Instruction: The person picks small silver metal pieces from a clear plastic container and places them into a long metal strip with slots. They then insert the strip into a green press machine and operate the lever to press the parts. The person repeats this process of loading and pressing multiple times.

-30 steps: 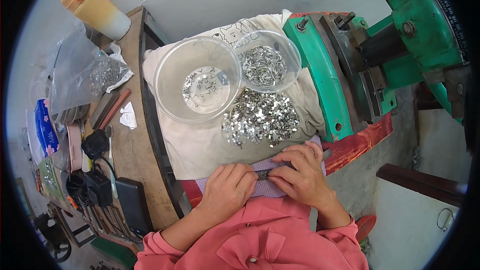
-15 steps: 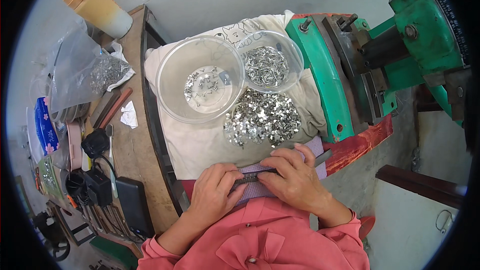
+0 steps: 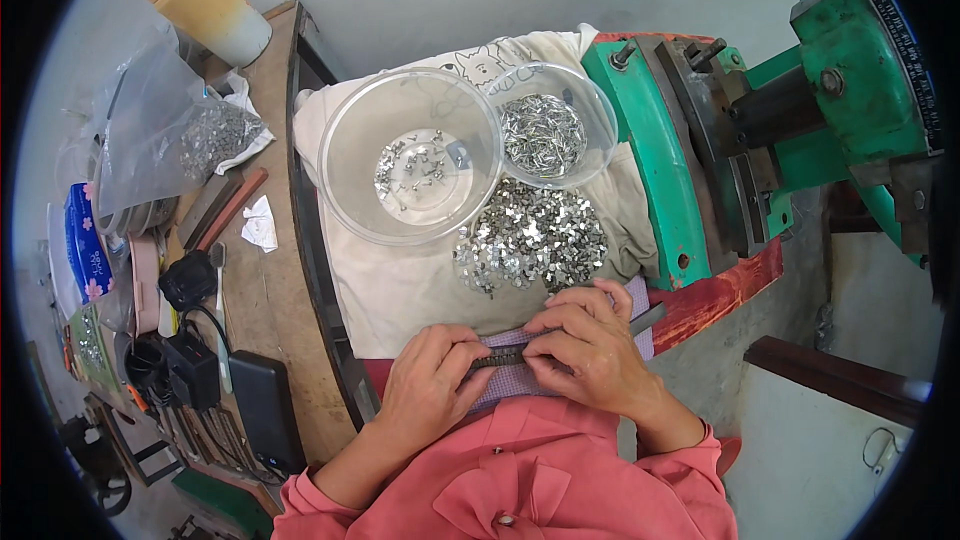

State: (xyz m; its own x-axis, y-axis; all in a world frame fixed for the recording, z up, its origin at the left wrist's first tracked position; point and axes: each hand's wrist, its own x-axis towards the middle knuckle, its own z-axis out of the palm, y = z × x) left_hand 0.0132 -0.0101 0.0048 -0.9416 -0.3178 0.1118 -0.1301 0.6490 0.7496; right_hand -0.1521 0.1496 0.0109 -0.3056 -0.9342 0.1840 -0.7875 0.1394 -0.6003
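Note:
A dark, narrow metal bar with a row of small notches (image 3: 498,358) lies across a purple checked cloth (image 3: 497,392) close to my body. Its left part is gripped between the thumb and fingers of my left hand (image 3: 428,372). My right hand (image 3: 592,352) pinches it further right, and its plain end sticks out beyond that hand. Whether a tiny part sits between my right fingertips is hidden. Just past my hands is a heap of small shiny metal pieces (image 3: 545,235) on a beige cloth (image 3: 385,290).
Behind the heap stand a large clear tub (image 3: 333,180) with a few small metal parts and a smaller tub (image 3: 607,130) of thin metal pieces. A green press (image 3: 660,180) is at right. The left-hand wooden table (image 3: 275,290) carries a bottle (image 3: 205,5), bags and a black power bank (image 3: 267,410).
My right fingertips have shifted slightly along the bar, showing a little more of its notched part. My left hand keeps its hold. The whole view has tilted slightly.

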